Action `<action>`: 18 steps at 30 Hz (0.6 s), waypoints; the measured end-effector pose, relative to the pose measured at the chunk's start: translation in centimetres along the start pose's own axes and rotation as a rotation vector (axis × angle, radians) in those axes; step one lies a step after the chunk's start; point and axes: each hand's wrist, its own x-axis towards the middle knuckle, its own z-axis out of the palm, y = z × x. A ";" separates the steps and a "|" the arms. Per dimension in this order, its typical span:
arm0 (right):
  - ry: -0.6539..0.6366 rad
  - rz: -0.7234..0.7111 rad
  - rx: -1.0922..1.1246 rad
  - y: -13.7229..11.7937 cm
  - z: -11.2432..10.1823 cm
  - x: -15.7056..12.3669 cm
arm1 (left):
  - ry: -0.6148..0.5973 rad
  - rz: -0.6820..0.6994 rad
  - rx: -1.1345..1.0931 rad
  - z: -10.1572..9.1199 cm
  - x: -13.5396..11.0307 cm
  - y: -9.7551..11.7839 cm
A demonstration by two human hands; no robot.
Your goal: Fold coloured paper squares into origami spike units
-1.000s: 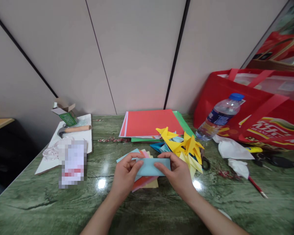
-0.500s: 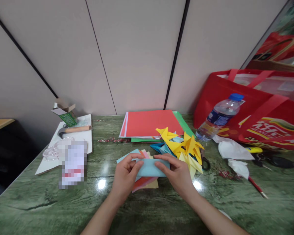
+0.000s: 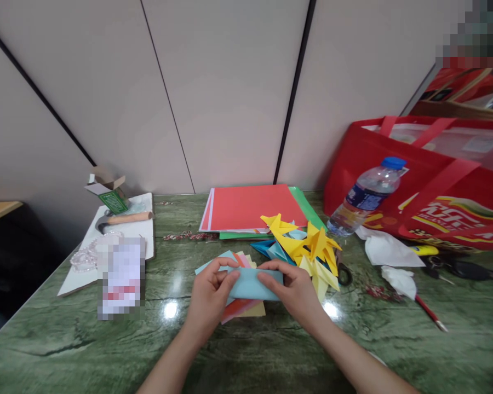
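A folded strip of light blue paper (image 3: 252, 284) stretches between my hands. My left hand (image 3: 213, 287) pinches its left end between thumb and fingers, and my right hand (image 3: 290, 284) grips the right end the same way. Under the strip lies a fanned pile of coloured paper sheets (image 3: 246, 310), orange, pink, cream and blue, partly covered by my hands. Just beyond my right hand is a heap of folded paper pieces (image 3: 308, 246) in yellow, pale yellow and blue.
Behind sits a stack of large coloured sheets (image 3: 254, 208). To the right are a water bottle (image 3: 365, 194), a red bag (image 3: 427, 186), crumpled tissue (image 3: 398, 282), a red pen-like stick (image 3: 431, 313) and scissors (image 3: 344, 273). At left, a white board (image 3: 82, 279) carries a hammer (image 3: 125, 219) and small box (image 3: 113, 200).
The blue strip has tilted slightly, so more of its face shows and its lower edge sits a little lower. Both hands keep nearly the same place and hold.
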 end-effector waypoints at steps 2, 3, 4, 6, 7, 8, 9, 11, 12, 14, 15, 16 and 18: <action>-0.013 0.007 0.009 0.1 0.0 0.0 | -0.006 -0.011 -0.009 0.0 0.0 0.0; -0.016 0.004 0.012 0.2 -0.1 0.1 | -0.008 -0.013 -0.013 0.0 0.0 0.0; -0.019 -0.001 0.014 0.2 -0.1 0.1 | -0.011 -0.013 -0.015 0.0 0.0 -0.1; -0.025 -0.004 0.010 0.3 -0.1 0.1 | -0.014 -0.004 -0.007 0.0 0.1 -0.1; -0.029 0.003 0.006 0.3 -0.1 0.2 | -0.014 0.004 0.001 0.0 0.1 -0.1; -0.036 0.016 -0.001 0.3 -0.1 0.2 | -0.012 0.016 0.011 0.0 0.1 -0.2; -0.046 0.029 -0.010 0.3 -0.1 0.2 | -0.010 0.031 0.022 0.0 0.1 -0.2; -0.075 0.045 -0.025 0.3 -0.1 0.2 | -0.007 0.068 0.051 0.1 0.1 -0.3; -0.088 0.045 -0.029 0.3 0.0 0.2 | -0.007 0.087 0.071 0.1 0.1 -0.3; -0.104 0.031 -0.029 0.3 0.0 0.3 | -0.009 0.121 0.114 0.0 0.1 -0.4; -0.104 0.023 -0.030 0.3 0.0 0.3 | -0.012 0.131 0.130 0.0 0.1 -0.4; -0.103 0.017 -0.033 0.3 0.0 0.3 | -0.016 0.136 0.139 -0.1 0.0 -0.5; -0.097 0.004 -0.042 0.3 0.0 0.3 | -0.029 0.128 0.129 -0.2 0.1 -0.5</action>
